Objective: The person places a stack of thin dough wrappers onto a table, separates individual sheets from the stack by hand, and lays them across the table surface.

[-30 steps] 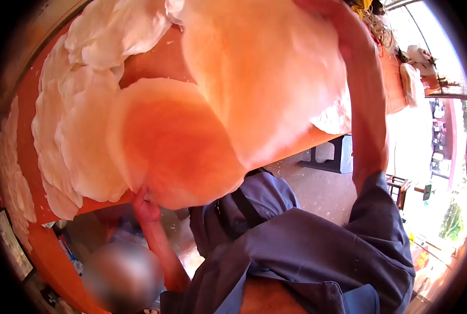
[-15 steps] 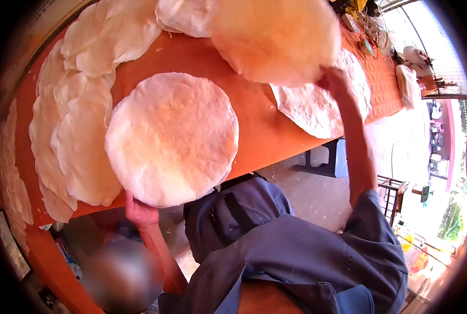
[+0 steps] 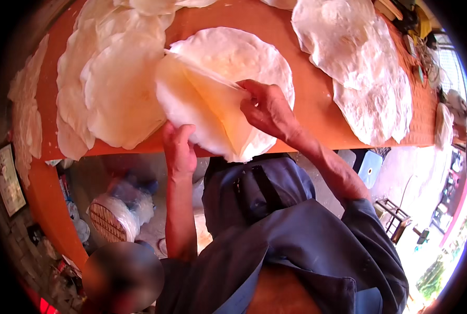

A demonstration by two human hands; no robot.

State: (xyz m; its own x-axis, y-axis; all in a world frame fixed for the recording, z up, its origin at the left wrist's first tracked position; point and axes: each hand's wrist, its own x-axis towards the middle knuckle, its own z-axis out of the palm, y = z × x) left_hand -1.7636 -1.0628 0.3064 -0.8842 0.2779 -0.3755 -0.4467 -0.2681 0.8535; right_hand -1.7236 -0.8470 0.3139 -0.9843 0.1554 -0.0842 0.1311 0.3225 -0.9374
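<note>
A thin, pale round dough sheet (image 3: pixel 207 104) lies at the table's front edge, straight ahead of me. Its left part is lifted and folded, showing a yellowish inner face, over a paler round layer (image 3: pixel 265 57). My right hand (image 3: pixel 271 109) is closed in a pinch on the raised edge of the sheet. At the lower left rim, my left hand (image 3: pixel 180 149) grips the edge between thumb and fingers; part of that grip is hidden.
Overlapping round sheets (image 3: pixel 123 89) cover the orange table (image 3: pixel 223 14) on the left. Another wrinkled pile (image 3: pixel 361 68) lies on the right. Below the table are a plastic-wrapped basket (image 3: pixel 110 222) and a blue stool (image 3: pixel 370 168). Cables and bags crowd the far right end.
The sheet my right hand was carrying now lies on the right pile. That hand has come back to the middle and pulled up the edge of the sheet there. The view has shifted.
</note>
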